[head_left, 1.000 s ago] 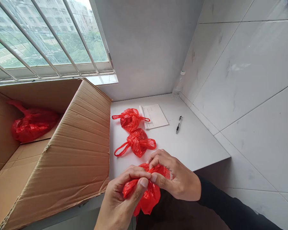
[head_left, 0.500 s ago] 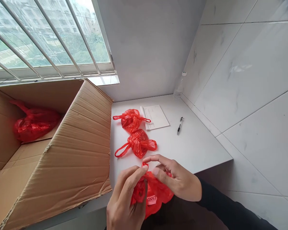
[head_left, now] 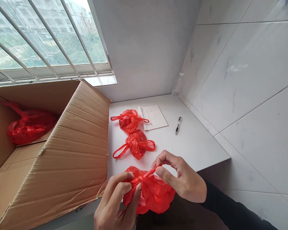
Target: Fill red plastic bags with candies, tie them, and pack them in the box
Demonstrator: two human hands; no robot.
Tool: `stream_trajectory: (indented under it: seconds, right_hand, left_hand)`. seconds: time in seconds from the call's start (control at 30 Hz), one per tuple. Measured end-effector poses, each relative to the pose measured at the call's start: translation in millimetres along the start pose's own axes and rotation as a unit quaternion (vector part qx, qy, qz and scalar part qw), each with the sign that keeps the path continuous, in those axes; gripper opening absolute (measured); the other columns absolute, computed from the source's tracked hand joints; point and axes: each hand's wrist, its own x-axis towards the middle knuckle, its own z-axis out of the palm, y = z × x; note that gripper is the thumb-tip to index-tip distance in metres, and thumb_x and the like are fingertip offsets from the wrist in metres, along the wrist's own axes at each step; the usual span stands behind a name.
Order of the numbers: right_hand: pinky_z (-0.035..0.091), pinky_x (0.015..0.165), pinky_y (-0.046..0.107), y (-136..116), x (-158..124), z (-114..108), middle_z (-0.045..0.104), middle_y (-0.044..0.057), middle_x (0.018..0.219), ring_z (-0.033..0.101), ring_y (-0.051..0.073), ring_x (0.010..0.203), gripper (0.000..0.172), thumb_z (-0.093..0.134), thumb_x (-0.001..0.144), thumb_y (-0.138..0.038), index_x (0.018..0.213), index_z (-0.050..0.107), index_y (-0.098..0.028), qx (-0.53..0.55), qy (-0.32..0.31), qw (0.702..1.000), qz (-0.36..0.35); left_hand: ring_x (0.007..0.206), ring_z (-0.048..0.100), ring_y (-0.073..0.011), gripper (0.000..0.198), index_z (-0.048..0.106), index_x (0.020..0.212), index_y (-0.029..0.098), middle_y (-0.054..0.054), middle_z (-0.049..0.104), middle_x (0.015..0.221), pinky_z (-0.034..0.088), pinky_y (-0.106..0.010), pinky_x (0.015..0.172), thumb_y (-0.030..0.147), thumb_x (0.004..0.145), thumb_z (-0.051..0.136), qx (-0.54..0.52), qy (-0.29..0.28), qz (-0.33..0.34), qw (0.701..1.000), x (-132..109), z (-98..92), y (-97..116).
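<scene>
The red plastic bag (head_left: 159, 193) seems soft and slippery, best held by the gathered neck (head_left: 139, 179) the left hand (head_left: 117, 199) pinches while the right hand (head_left: 183, 179) grips its handle (head_left: 151, 172).

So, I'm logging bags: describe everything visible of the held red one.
The red bag looks like thin, crinkled plastic, bulging around a gathered, twisted top, with a pale lettered patch. Held by the table, it is pinched at the twist by the left hand, while the right hand pinches a strand stretched from it.
</scene>
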Motion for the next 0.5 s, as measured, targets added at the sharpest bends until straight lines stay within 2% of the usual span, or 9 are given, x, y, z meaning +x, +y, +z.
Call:
stream_trajectory:
  seconds: [0.13,0.27,0.4,0.5]
  right_hand:
    - [0.046,0.087,0.034,9.6,-3.0,-9.4,0.062,0.001,0.09,0.061,0.018,0.089,0.018,0.053,0.102,-0.037,0.094,0.056,-0.021,-0.004,0.034,0.999,0.023]
    - [0.047,0.088,0.034,15.6,-6.5,-7.5,0.062,0.002,0.092,0.06,0.017,0.088,0.02,0.054,0.101,-0.041,0.094,0.055,-0.022,0.028,0.039,0.998,0.041]
    - [0.047,0.09,0.036,13.6,-6.8,-1.5,0.066,0.005,0.106,0.062,0.018,0.096,0.022,0.056,0.101,-0.042,0.094,0.053,-0.022,0.094,0.046,0.993,0.05]
    - [0.049,0.09,0.038,15.9,-6.5,-4.4,0.066,0.007,0.107,0.062,0.019,0.095,0.025,0.057,0.1,-0.045,0.092,0.053,-0.022,0.113,0.062,0.99,0.059]
  left_hand:
    - [0.097,0.067,-0.0204,0.018,0.06,0.081,0.025,-0.004,0.071,0.103,0.048,-0.028,0.082,0.01,0.084,0.069,0.004,-0.021,-0.02,1.0,-8.7,-11.7,-10.5]
    - [0.103,0.064,-0.0204,0.018,0.057,0.078,0.024,-0.005,0.068,0.104,0.045,-0.027,0.082,0.014,0.088,0.067,0.022,-0.01,-0.048,0.999,-16.4,-13.1,-11.7]
    - [0.091,0.061,-0.0168,0.017,0.058,0.076,0.023,-0.005,0.058,0.103,0.045,-0.025,0.079,0.014,0.086,0.067,0.062,-0.007,-0.032,0.998,-19.5,-10.8,-8.9]
    - [0.08,0.058,-0.015,0.018,0.057,0.073,0.022,-0.004,0.055,0.095,0.044,-0.023,0.073,0.017,0.086,0.068,0.07,-0.009,-0.032,0.997,-22.6,-13.5,-12.1]
